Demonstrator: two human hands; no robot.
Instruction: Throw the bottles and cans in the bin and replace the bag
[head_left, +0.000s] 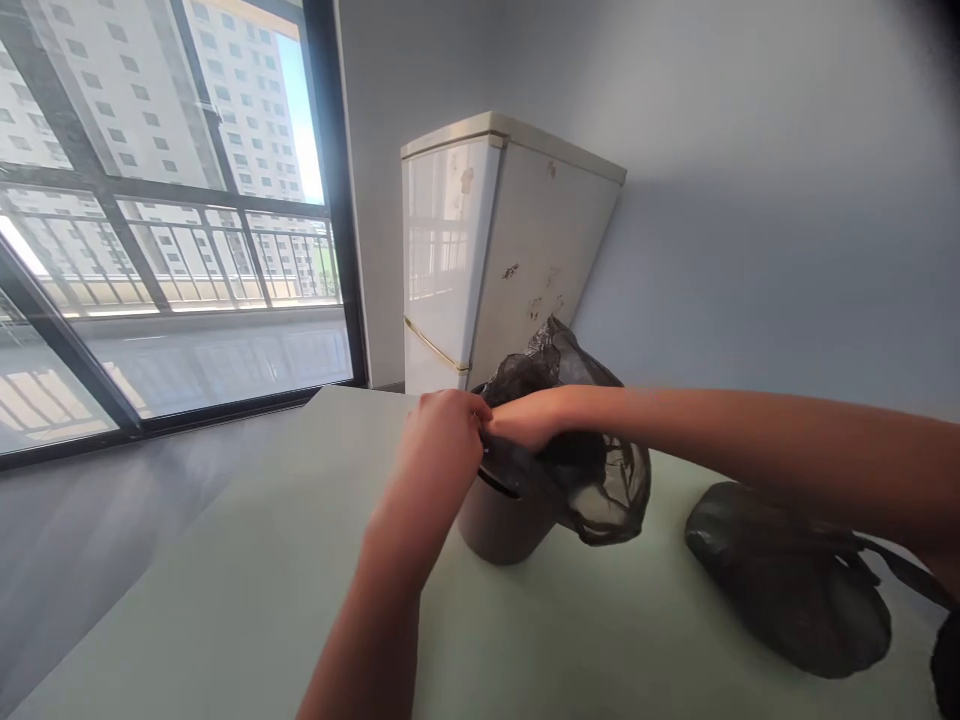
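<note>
A dark grey trash bin stands on the pale green tabletop, with a thin black trash bag spread over its mouth. The bag bulges up at the back and hangs loosely over the right side. At the bin's left rim, my left hand is closed on the bag's edge. My right hand reaches across the opening from the right and meets the left fingertips there, closed on the bag too. Its fingertips are partly hidden behind my left hand and the film.
A filled-looking black plastic bag lies on the table at the right, under my right forearm. Behind the table stands a white refrigerator with worn patches. Dark-framed glass doors are at the left, a plain wall at the right.
</note>
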